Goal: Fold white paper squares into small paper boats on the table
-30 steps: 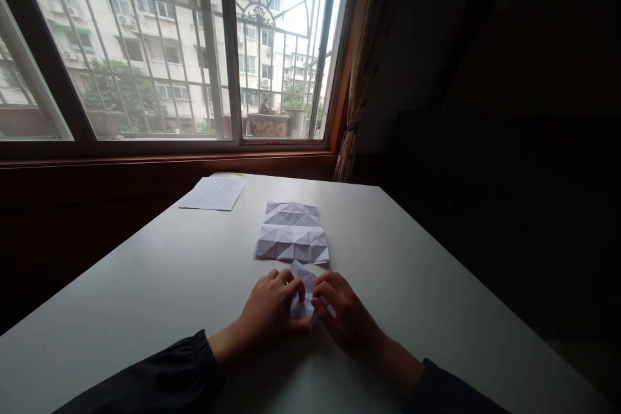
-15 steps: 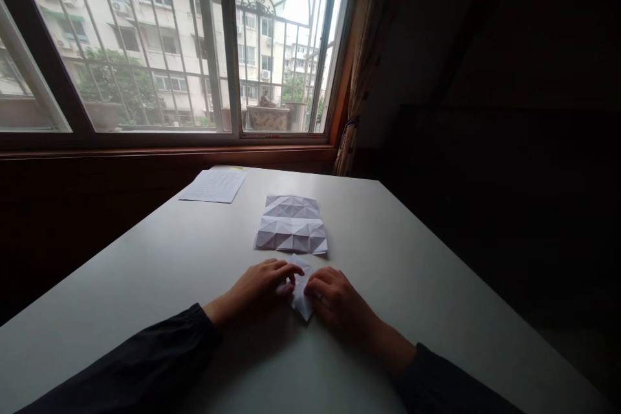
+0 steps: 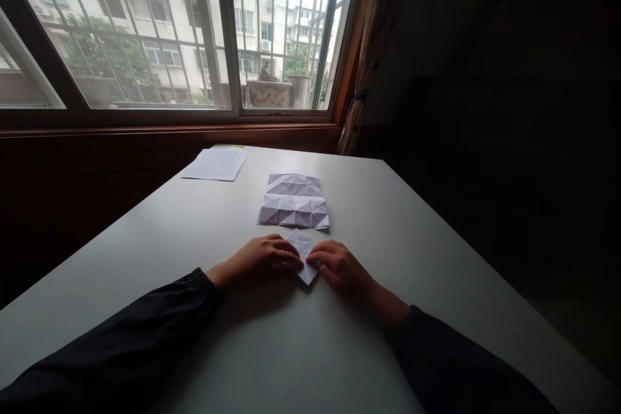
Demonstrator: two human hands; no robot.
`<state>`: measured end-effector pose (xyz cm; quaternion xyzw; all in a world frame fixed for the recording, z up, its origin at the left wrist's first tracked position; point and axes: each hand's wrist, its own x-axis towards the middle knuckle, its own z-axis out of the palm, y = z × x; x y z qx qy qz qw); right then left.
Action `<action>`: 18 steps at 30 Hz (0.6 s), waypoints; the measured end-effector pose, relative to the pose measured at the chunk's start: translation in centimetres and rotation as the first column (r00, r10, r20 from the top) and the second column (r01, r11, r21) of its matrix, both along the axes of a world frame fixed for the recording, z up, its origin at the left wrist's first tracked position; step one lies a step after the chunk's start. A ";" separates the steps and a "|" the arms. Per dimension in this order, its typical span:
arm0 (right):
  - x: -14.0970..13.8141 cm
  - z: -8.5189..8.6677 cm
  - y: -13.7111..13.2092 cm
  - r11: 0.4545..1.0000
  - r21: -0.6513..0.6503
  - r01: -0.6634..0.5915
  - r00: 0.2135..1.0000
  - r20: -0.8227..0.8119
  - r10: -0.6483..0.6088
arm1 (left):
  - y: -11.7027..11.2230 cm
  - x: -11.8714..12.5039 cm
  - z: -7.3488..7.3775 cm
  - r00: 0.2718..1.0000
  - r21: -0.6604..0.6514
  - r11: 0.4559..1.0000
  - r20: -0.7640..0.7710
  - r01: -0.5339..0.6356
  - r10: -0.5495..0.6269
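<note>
A small piece of folded white paper [image 3: 307, 273] lies on the table with one corner pointing toward me, diamond-shaped. My left hand [image 3: 264, 257] presses its left side, fingers bent and closed on the paper. From the other side my right hand [image 3: 342, 268] pinches the right edge with thumb and forefinger. The fingertips of both hands come close together over the paper's middle and cover its side corners. Just beyond it lie creased paper pieces [image 3: 294, 200], patterned with triangular folds and set in two rows.
A white table [image 3: 194, 233] spreads under everything. At its far left corner lie sheets of printed paper [image 3: 217, 163]. Behind the table are a barred window [image 3: 169, 32] and a tied curtain [image 3: 353, 123].
The view has tilted down, so everything sits higher. My left fingers have lowered onto the paper, and it now shows a flatter, clearer diamond outline.
</note>
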<state>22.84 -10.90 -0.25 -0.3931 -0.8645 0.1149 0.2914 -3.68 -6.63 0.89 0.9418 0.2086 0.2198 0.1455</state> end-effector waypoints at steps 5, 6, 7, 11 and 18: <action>0.1 0.6 -0.4 0.999 0.010 -0.046 0.999 -0.025 0.047 | -0.1 -0.2 -0.3 0.994 -0.030 0.997 0.073 -0.076 0.078; 0.0 0.7 -0.6 0.999 0.026 -0.041 0.998 -0.037 0.042 | -0.1 -0.1 -0.3 0.989 -0.045 0.993 0.099 -0.108 0.112; -0.1 0.7 -0.7 0.999 0.047 -0.027 0.998 -0.057 0.030 | -0.2 0.0 -0.3 0.979 -0.072 0.987 0.135 -0.142 0.150; -0.8 0.7 -1.6 0.992 0.052 0.118 0.957 -0.274 -0.099 | -0.9 1.1 0.5 0.895 -0.331 0.925 0.331 -0.188 0.300; -1.4 0.9 -2.0 0.959 -0.115 0.260 0.823 -0.493 -0.282 | -1.2 2.1 1.8 0.846 -0.596 0.793 0.352 -0.127 0.400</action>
